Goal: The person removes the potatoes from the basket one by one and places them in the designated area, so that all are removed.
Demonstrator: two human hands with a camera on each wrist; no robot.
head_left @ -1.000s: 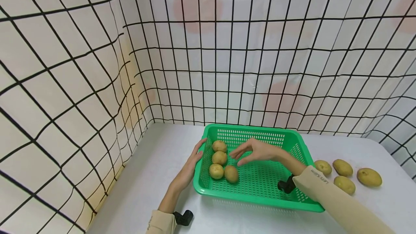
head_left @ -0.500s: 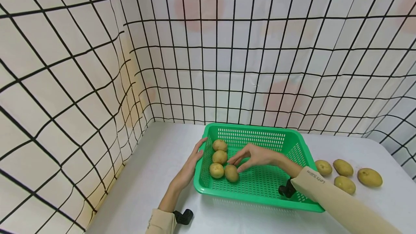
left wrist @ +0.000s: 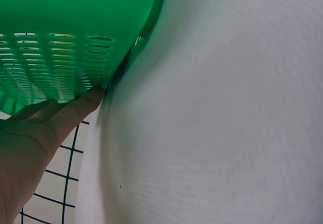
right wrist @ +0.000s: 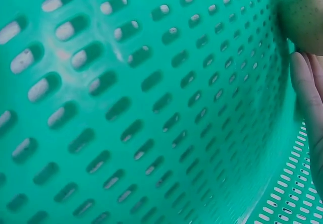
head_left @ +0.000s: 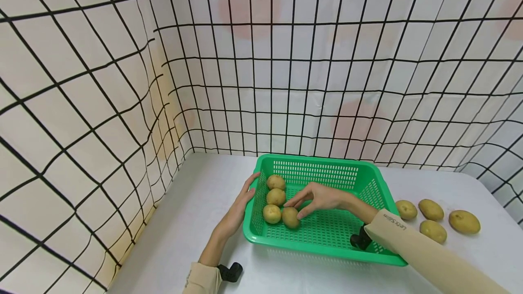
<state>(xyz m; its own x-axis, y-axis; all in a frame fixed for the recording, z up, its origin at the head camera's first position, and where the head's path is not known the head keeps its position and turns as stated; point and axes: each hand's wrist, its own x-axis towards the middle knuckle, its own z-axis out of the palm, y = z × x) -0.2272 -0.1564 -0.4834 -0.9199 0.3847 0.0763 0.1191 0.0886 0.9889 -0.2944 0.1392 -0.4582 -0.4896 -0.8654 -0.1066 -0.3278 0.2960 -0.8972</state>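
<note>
Reaching into the green basket (head_left: pixel 369 186), your right hand (head_left: pixel 323 198) has its fingers (head_left: pixel 303 213) curled around the nearest potato (head_left: pixel 290 217), thumb on one side and fingertips on the other. That potato lies on the basket floor, touching another of three potatoes (head_left: pixel 275 197) along the left wall. Your left hand (head_left: pixel 241 205) rests flat, fingers straight, against the basket's outer left wall on the white table (head_left: pixel 196 221). Four more potatoes (head_left: pixel 434 218) lie on the table to the right.
</note>
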